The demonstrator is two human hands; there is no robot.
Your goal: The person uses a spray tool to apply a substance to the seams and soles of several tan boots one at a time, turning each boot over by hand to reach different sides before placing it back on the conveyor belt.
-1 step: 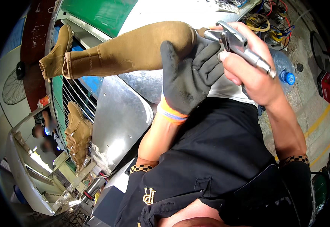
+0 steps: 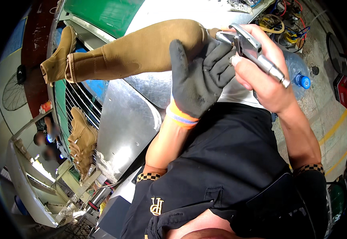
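Note:
A tall tan boot point(image 2: 141, 49) stretches across the upper middle, its rounded end on the right. My left hand point(image 2: 195, 81), in a black glove with an orange cuff, lies palm up against that end. Its thumb is spread and its fingers are loosely bent, with nothing seen in the palm. Bare and closed, my right hand point(image 2: 267, 75) grips a silver metal tool with a lever, which looks like a spray gun point(image 2: 253, 51). The tool's tip is close to the boot's rounded end; I cannot tell whether they touch.
More tan boots point(image 2: 82, 139) stand on a wire rack at left, and another boot point(image 2: 64, 49) lies at upper left. A metal sheet point(image 2: 125, 123) lies left of my left arm. A clear bottle point(image 2: 295, 71) with a blue cap is right of my right hand. Two people are far left.
The boot's rounded end has risen slightly. My left hand has shifted a little up and right with it. My right hand keeps its grip on the tool.

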